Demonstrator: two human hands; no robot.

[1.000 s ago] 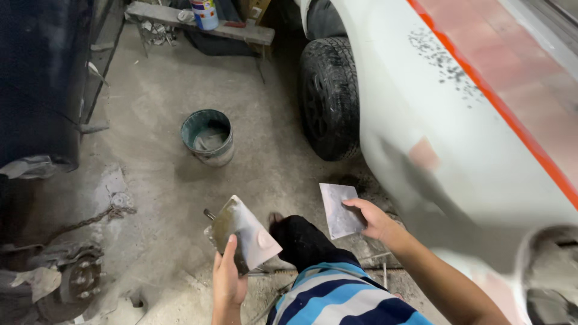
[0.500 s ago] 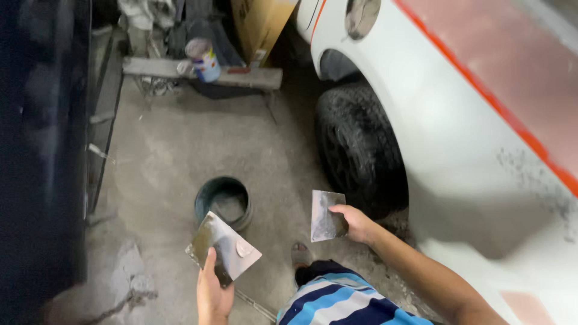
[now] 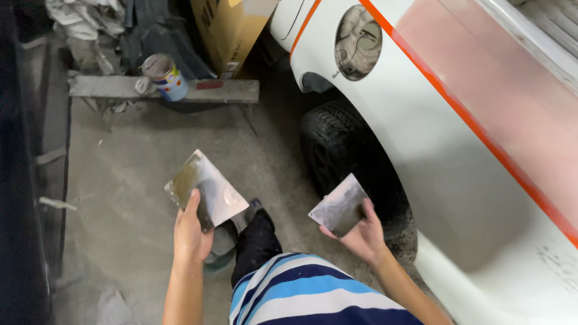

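left hand (image 3: 191,232) gripping a filler-smeared metal plate (image 3: 208,186), right hand (image 3: 359,233) pinching a spreader blade (image 3: 339,204); risk of filler sliding off the tilted plate onto the floor (image 3: 126,180) below.

Concrete floor (image 3: 138,174), dusty, grey. Ahead of left hand (image 3: 191,236): wood plank (image 3: 174,90) laid flat w/ paint can (image 3: 165,76) on it; cardboard box (image 3: 232,30) stood behind. Tyre (image 3: 343,156) rested on floor, just beyond right hand (image 3: 360,236).
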